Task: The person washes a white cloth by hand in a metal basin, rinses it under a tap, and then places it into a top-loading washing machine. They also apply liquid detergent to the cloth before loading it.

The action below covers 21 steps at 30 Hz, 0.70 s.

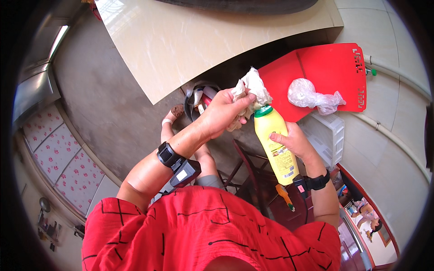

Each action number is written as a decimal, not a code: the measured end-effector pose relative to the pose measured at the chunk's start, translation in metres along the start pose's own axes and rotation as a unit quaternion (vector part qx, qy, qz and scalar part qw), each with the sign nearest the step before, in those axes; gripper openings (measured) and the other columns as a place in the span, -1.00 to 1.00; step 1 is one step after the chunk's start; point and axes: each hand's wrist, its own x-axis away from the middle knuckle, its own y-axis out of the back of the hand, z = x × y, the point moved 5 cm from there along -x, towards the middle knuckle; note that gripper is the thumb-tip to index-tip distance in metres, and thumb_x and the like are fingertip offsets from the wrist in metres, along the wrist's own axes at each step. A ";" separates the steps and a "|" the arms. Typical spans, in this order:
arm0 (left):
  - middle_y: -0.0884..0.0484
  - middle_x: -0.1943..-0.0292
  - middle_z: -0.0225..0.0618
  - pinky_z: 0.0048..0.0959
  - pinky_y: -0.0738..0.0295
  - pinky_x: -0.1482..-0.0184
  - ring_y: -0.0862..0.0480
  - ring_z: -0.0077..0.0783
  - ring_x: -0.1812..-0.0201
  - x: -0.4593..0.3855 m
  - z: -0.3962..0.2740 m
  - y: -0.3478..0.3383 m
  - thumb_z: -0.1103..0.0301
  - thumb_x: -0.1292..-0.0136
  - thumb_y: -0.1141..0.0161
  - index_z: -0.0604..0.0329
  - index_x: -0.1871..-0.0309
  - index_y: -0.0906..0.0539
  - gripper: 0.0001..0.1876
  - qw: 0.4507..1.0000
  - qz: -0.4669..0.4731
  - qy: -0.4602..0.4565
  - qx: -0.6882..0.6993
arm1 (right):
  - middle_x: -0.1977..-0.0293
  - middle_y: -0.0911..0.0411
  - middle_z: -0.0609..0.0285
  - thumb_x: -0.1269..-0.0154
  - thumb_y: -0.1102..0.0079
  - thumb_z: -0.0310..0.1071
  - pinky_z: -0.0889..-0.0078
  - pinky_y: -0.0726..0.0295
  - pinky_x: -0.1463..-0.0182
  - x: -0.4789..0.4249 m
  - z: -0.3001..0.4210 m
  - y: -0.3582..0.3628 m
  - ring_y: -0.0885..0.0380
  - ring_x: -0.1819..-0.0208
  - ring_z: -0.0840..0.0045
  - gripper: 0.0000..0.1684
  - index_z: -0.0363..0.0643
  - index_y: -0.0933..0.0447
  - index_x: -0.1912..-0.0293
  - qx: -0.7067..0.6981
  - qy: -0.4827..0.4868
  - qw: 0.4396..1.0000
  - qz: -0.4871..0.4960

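My left hand grips a crumpled whitish cloth or paper wad at mid-view. My right hand is closed around a yellow plastic bottle, its thumb lying across the printed side. The bottle tilts, with its green cap at the upper end. Against this cap the lower edge of the wad rests, and it partly hides the cap's top. The fingers of my right hand behind the bottle are hidden.
A marble-look countertop spans the top. To its right, a red board bears a knotted clear plastic bag, above a white plastic basket. Below are a filled bin, a dark chair and an orange object. Another person appears lower right.
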 end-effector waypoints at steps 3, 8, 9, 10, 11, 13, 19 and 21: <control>-0.57 0.43 -0.44 -0.73 -0.41 0.49 -0.50 -0.73 0.50 0.002 -0.008 0.001 0.24 -0.33 -0.04 0.23 0.11 -0.53 -0.76 0.995 -0.016 -0.023 -0.093 | 0.31 -0.57 0.24 -0.15 -0.29 -0.24 0.56 -0.53 0.23 -0.003 -0.004 0.002 -0.55 0.32 0.66 -0.55 -0.34 -0.44 0.06 0.013 -0.010 1.000 0.012; -0.56 0.31 -0.39 -0.67 -0.49 0.42 -0.55 -0.66 0.45 0.001 -0.004 0.009 0.25 -0.32 -0.07 0.24 0.11 -0.49 -0.76 0.999 0.014 0.053 -0.001 | 0.28 -0.55 0.25 -0.14 -0.30 -0.25 0.57 -0.52 0.20 -0.001 -0.004 0.000 -0.53 0.28 0.68 -0.51 -0.33 -0.43 0.01 0.052 0.012 0.998 0.024; -0.57 0.31 -0.37 -0.65 -0.50 0.41 -0.55 -0.65 0.45 -0.002 -0.001 0.016 0.26 -0.33 -0.06 0.24 0.12 -0.48 -0.77 0.998 0.000 0.051 0.026 | 0.28 -0.56 0.24 -0.13 -0.30 -0.25 0.55 -0.52 0.18 -0.001 -0.002 -0.002 -0.53 0.28 0.65 -0.51 -0.33 -0.42 0.01 0.042 0.035 0.998 0.016; -0.58 0.31 -0.36 -0.63 -0.51 0.40 -0.55 -0.64 0.46 -0.003 -0.001 0.021 0.27 -0.33 -0.05 0.24 0.13 -0.48 -0.79 0.997 -0.014 0.049 0.054 | 0.27 -0.56 0.23 -0.12 -0.31 -0.26 0.52 -0.53 0.17 -0.002 -0.001 -0.003 -0.54 0.27 0.63 -0.50 -0.33 -0.42 0.01 0.031 0.059 0.998 0.008; -0.58 0.32 -0.34 -0.63 -0.52 0.40 -0.56 -0.62 0.47 -0.001 -0.005 0.022 0.30 -0.33 -0.04 0.24 0.14 -0.48 -0.81 0.992 0.014 0.048 0.117 | 0.27 -0.57 0.22 -0.11 -0.31 -0.27 0.50 -0.53 0.16 -0.003 -0.005 0.003 -0.55 0.27 0.61 -0.50 -0.32 -0.42 0.01 0.061 0.076 0.995 -0.025; -0.58 0.34 -0.33 -0.61 -0.52 0.42 -0.56 -0.61 0.47 0.004 -0.015 0.031 0.30 -0.33 -0.05 0.22 0.15 -0.48 -0.82 0.988 0.004 0.025 0.153 | 0.28 -0.58 0.20 -0.09 -0.32 -0.28 0.46 -0.53 0.14 -0.010 -0.019 0.016 -0.56 0.27 0.56 -0.51 -0.30 -0.43 0.02 0.118 0.112 0.983 -0.083; -0.58 0.30 -0.25 -0.66 -0.57 0.40 -0.60 -0.54 0.45 0.011 -0.025 0.055 0.29 -0.31 -0.08 0.25 0.12 -0.47 -0.78 0.978 -0.076 0.035 0.189 | 0.28 -0.60 0.15 -0.02 -0.37 -0.38 0.44 -0.51 0.13 -0.025 -0.097 0.085 -0.57 0.23 0.54 -0.59 -0.27 -0.49 0.11 0.073 0.197 0.920 -0.331; -0.58 0.31 -0.24 -0.66 -0.58 0.43 -0.59 -0.54 0.48 0.016 -0.022 0.057 0.29 -0.31 -0.08 0.25 0.13 -0.47 -0.79 0.968 -0.133 0.045 0.207 | 0.28 -0.59 0.18 0.00 -0.38 -0.42 0.47 -0.50 0.11 -0.025 -0.106 0.093 -0.55 0.22 0.56 -0.60 -0.27 -0.49 0.13 0.037 0.220 0.889 -0.400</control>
